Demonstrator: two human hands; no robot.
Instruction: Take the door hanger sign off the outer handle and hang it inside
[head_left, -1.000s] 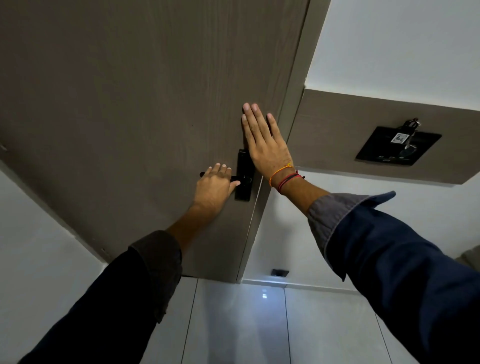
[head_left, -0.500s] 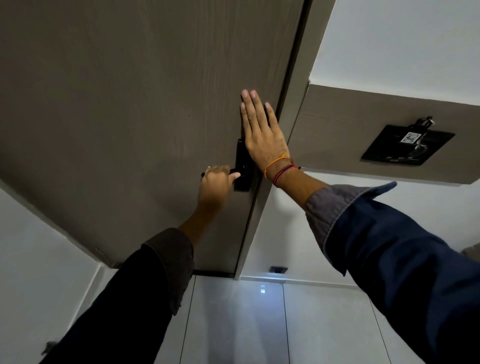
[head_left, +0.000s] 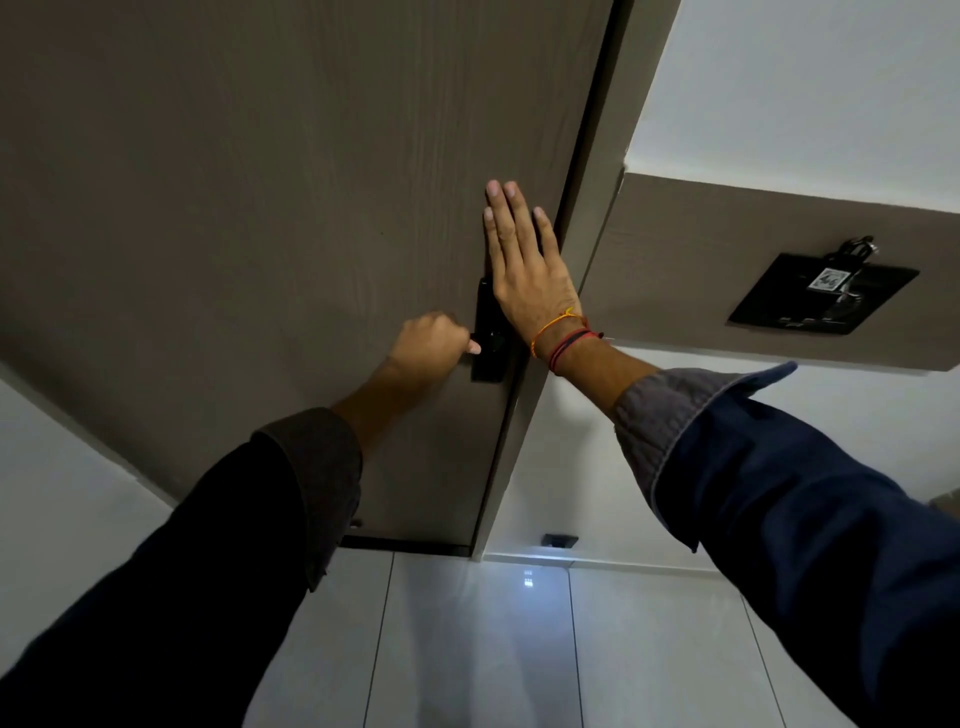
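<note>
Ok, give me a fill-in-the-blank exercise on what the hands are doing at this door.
1. The left hand is closed around the door ____.
2. The right hand lies ____ against the door, fingers straight.
3. The thread bands sit on the ____ wrist.
4. The black panel is mounted on the ____.

Missing words: handle; flat; right; wall

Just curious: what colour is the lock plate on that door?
Black; the lock plate shows clearly in the head view.
</note>
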